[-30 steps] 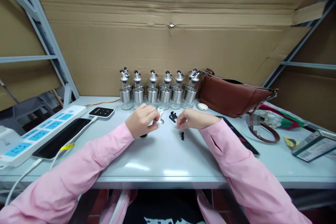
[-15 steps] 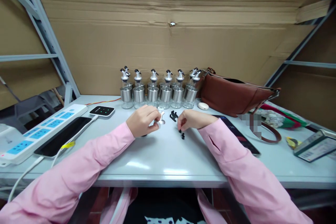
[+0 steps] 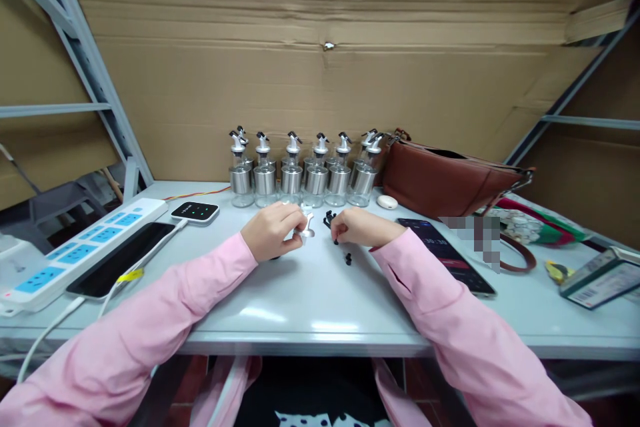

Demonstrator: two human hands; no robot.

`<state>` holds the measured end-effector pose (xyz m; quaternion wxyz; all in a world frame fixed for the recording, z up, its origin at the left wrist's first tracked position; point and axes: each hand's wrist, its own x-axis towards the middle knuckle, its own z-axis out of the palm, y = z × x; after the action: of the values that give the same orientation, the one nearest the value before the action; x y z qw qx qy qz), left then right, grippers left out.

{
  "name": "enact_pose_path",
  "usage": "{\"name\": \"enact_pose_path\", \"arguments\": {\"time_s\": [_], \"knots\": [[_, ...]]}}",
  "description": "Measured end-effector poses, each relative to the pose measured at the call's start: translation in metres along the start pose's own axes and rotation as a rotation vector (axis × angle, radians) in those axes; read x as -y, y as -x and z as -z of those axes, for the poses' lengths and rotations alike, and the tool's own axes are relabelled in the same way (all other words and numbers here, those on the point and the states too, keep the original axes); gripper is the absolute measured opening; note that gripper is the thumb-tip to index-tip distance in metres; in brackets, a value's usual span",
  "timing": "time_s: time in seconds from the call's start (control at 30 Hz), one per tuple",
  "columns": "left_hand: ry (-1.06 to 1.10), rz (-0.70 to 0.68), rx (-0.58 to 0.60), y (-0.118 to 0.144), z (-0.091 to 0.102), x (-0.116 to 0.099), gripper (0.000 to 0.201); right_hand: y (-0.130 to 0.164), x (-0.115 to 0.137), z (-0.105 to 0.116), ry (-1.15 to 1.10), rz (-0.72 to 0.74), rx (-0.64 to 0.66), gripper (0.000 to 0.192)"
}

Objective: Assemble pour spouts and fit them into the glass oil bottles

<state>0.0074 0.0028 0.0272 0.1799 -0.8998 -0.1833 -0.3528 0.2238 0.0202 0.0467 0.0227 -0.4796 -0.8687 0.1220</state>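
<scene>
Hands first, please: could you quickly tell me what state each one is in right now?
Left hand: closed around a small white and silver pourer cap.
Right hand: fingers pinched on a small black plug, beside other loose black plugs.

Grey table (image 3: 310, 293): bottles (image 3: 300, 177), bag (image 3: 445, 180), phones (image 3: 445, 255), power strip (image 3: 75, 250).

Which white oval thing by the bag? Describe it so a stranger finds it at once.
Start at the brown leather bag on the right of the grey table. At its front left corner, right of the row of steel-banded glass bottles, lies a small white oval case. It alone there is smooth, flat and all white.
</scene>
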Motion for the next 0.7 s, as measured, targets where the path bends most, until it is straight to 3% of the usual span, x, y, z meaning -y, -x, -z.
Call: {"name": "enact_pose_path", "arguments": {"time_s": [0.4, 0.7], "knots": [[0.0, 0.005, 0.017, -0.0002, 0.0007, -0.0007, 0.012, -0.0038, -0.0016, -0.0071, -0.015, 0.02, -0.042, 0.02], [0.002, -0.009, -0.007, -0.0006, 0.0005, -0.0007, 0.011, -0.0014, -0.0064, -0.0066, 0.011, -0.023, -0.147, 0.023]]}}
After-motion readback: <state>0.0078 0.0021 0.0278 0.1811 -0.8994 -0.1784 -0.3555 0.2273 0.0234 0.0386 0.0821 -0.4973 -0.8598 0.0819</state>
